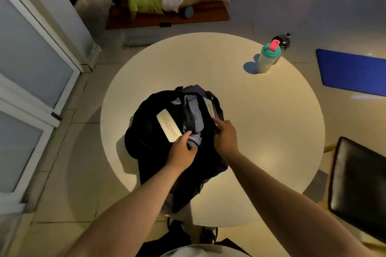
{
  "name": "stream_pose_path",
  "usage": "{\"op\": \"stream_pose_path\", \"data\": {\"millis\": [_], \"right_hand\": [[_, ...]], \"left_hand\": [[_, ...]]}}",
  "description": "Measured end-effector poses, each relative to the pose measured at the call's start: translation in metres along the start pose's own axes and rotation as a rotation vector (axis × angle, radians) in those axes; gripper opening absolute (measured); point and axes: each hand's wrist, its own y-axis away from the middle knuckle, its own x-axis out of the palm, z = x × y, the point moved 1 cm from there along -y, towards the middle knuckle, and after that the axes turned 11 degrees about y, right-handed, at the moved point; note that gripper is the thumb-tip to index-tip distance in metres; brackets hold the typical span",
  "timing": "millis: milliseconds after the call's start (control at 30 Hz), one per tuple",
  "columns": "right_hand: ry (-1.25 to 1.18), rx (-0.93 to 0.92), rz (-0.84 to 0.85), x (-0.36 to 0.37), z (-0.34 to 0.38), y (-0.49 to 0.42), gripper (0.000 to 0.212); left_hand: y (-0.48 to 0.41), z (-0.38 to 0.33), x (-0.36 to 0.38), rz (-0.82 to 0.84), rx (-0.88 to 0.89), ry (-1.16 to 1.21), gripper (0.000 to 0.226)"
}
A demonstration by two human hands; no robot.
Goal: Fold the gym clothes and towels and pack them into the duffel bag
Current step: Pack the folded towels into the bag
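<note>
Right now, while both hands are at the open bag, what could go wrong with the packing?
1. The near end of the duffel bag seems to hang over the edge of the table. A hard downward push by the left hand might slide the bag off.
2. The blue cloth bunches up where the left hand grips it, so its fold may come undone as it goes in.

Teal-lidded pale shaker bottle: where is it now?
Head view: the teal-lidded pale shaker bottle stands at the round white table's far right edge, just in front of a black bottle.
</note>
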Motion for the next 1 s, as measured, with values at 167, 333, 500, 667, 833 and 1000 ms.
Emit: {"op": "stream_pose_path", "data": {"millis": [167,333,500,667,833,1000], "right_hand": [[0.025,-0.019,-0.055,-0.031,-0.025,-0.028,0.042],[-0.005,-0.069,-0.106,-0.057,-0.056,-0.061,0.041],[-0.044,-0.147,-0.072,-0.08,-0.098,-0.108,0.043],[-0.08,-0.261,0.095,-0.092,-0.138,-0.126,0.032],[-0.027,-0.126,0.209,-0.096,-0.189,-0.131,0.058],[0.068,-0.269,0.339,-0.078,-0.206,-0.126,0.047]], "left_hand": [[-0.02,-0.033,0.047,0.051,0.048,0.072,0.064],[-0.037,-0.063,0.091,0.103,0.068,0.034,0.073],[-0.069,-0.109,0.149,0.024,0.12,0.093,0.071],[-0.086,-0.124,0.182,-0.076,0.053,0.08,0.072],[-0.071,-0.116,0.195,-0.322,0.043,-0.256,0.08],[-0.061,-0.098,0.198,-0.397,-0.196,-0.368,0.067]]}}
